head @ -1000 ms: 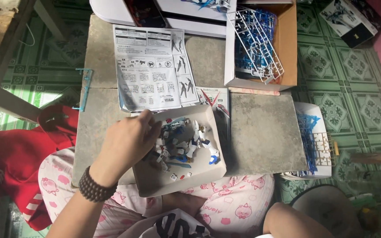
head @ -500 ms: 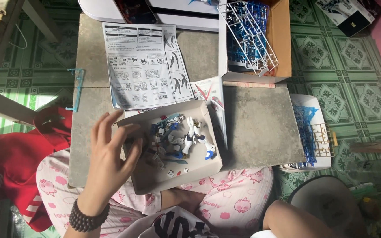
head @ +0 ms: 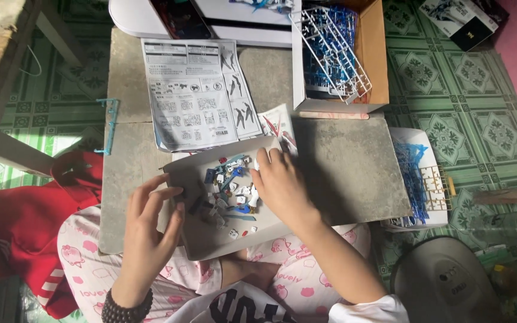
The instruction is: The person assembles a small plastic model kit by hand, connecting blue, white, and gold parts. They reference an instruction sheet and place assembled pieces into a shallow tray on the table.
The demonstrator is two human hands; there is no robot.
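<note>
A shallow grey cardboard tray (head: 210, 239) sits at the near edge of a grey stone table (head: 348, 167), with several small blue, white and dark model-kit parts (head: 230, 190) scattered in it. My left hand (head: 148, 230) rests on the tray's left side, fingers spread and touching its rim. My right hand (head: 279, 185) lies over the tray's right side, fingertips among the small parts; whether it pinches one is hidden. A folded instruction sheet (head: 195, 93) lies flat beyond the tray.
An open cardboard box (head: 375, 60) holds blue and white part frames (head: 330, 48) at the back right. More blue frames (head: 417, 179) lie on a white tray right of the table. A red garment (head: 37, 221) lies left; a grey round appliance (head: 444, 281) stands lower right.
My left hand slid from the middle of the tray to its left edge. My right hand came into view and now reaches into the parts. The view shifted slightly.
</note>
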